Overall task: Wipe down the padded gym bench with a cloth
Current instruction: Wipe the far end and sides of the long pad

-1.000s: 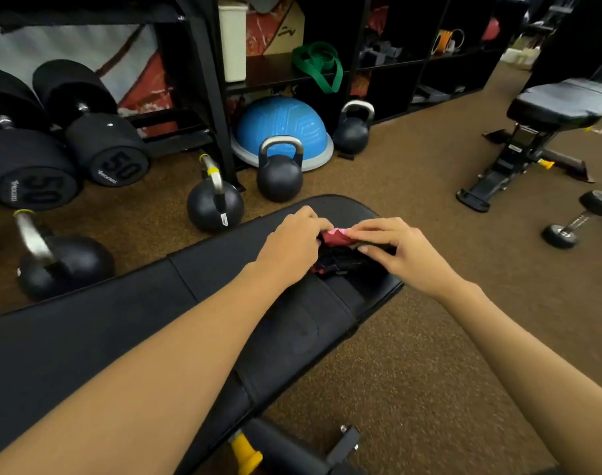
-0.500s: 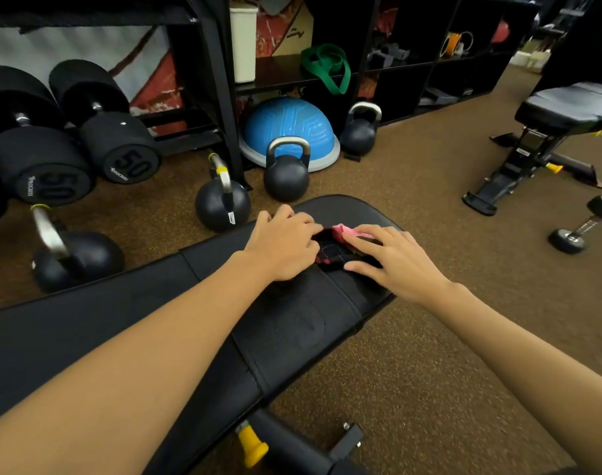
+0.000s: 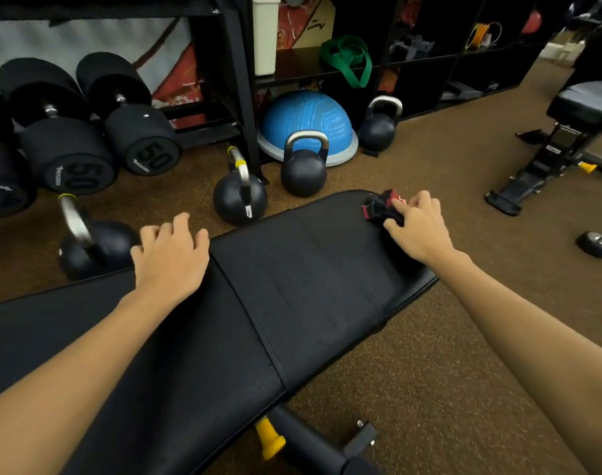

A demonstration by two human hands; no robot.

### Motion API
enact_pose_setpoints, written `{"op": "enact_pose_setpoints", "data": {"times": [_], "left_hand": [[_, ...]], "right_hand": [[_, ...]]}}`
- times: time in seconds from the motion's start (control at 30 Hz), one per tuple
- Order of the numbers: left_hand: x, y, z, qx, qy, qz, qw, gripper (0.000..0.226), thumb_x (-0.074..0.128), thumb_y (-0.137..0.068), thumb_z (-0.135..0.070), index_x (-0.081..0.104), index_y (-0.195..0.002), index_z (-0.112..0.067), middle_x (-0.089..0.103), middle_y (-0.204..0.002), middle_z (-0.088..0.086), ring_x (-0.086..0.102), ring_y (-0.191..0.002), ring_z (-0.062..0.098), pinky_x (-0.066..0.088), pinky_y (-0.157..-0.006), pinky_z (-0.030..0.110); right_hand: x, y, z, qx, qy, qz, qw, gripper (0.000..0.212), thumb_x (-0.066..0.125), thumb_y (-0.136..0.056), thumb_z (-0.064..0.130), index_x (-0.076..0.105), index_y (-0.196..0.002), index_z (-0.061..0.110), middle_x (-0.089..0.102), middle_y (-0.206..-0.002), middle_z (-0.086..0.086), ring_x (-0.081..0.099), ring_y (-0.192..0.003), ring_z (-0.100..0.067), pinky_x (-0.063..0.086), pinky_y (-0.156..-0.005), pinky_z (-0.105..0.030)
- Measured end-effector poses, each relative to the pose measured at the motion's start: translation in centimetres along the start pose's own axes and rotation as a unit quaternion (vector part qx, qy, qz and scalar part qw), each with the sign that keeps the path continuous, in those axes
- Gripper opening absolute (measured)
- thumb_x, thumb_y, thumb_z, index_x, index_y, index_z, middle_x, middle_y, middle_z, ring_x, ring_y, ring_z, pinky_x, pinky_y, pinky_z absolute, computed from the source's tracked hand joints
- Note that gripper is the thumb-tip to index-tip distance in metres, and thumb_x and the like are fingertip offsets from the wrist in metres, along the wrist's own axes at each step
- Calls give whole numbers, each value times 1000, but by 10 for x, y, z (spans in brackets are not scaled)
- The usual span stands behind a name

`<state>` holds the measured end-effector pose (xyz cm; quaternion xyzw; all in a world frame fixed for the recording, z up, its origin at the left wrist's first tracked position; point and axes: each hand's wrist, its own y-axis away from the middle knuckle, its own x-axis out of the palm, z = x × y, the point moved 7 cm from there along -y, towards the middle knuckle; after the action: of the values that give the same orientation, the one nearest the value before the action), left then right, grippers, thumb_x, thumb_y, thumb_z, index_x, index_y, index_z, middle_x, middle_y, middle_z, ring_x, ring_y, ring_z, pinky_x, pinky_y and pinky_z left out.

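Dumbbells marked 50 lie on the floor beyond the far left of the padded gym bench, which serves as reference. Kettlebell with a yellow-banded handle stands just beyond the bench's far edge, partly hidden by the left hand. That hand is at the far edge of the bench pad, fingers slightly spread and loosely bent, holding nothing; contact with the pad cannot be confirmed. Two more kettlebells stand beyond the bench middle, with a blue balance dome behind them. Cloth, black and red, lies bunched on the bench's far right end. Right hand rests on the cloth, fingers curled and clamped on it. Second bench stands well apart to the right.
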<state>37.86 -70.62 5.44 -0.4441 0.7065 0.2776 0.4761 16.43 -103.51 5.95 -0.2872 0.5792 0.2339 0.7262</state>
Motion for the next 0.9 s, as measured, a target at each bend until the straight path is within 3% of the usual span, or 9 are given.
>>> {"op": "enact_pose_setpoints", "data": {"times": [0.2,0.43,0.6,0.7,0.9], "left_hand": [[16,8,0,21,5,4,1000,54,26,-102,-43,38,-142,-9,54,-134,15,37,-128,36,25,-106,46],[19,7,6,14,-2,6,1000,56,21,-102,-46,40,-139,-9,57,-131,15,42,-126,35,24,-106,48],[19,7,5,17,-18,6,1000,56,20,-102,-46,40,-138,-9,57,-130,15,43,-125,35,24,-106,48],[21,7,4,18,-22,11,1000,57,19,-101,-47,40,-139,-10,56,-132,15,42,-126,35,23,-106,48],[23,5,4,18,-43,7,999,57,19,-101,-47,41,-138,-9,58,-128,16,45,-122,36,25,-104,49]], "right_hand": [[11,-14,26,28,-79,-3,996,63,40,-96,59,50,-140,16,41,-150,-7,41,-134,-32,32,-108,-44],[20,32,102,-221,-139,-57,964,36,60,-94,32,64,-127,18,62,-130,1,54,-120,-21,36,-103,-33],[13,47,80,-269,-150,-47,950,37,61,-95,25,60,-132,29,62,-128,12,52,-117,-12,37,-101,-30],[8,28,30,-194,-153,-76,966,37,63,-93,21,62,-129,26,65,-127,7,55,-119,-17,34,-104,-28],[8,5,-44,56,-170,-92,980,34,58,-95,21,62,-129,22,59,-134,-4,44,-128,-31,33,-108,-42]]}}
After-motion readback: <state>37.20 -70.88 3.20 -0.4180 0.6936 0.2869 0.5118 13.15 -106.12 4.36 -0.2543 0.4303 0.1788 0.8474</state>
